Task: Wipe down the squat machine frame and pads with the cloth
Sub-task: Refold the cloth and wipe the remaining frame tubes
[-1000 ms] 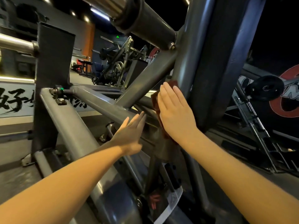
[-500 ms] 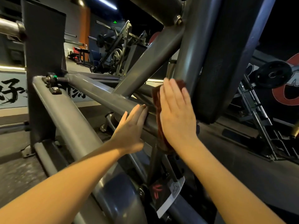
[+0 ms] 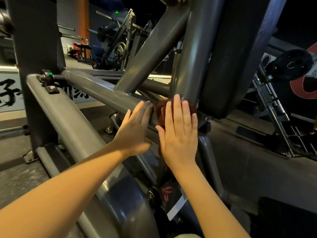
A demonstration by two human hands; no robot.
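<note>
1 dark red cloth (image 3: 160,111) lies flat on the grey squat machine frame (image 3: 96,90), at the foot of its upright tube. It is pressed under my right hand (image 3: 180,136), fingers straight and spread. My left hand (image 3: 135,133), 2 hands in all, rests flat and straight-fingered on the sloping tube just beside the cloth. 1 dark pad (image 3: 228,57) stands just right.

A black round weight plate (image 3: 294,64) is seen at right; a white banner with black brush lettering (image 3: 8,95) is hung at left.
</note>
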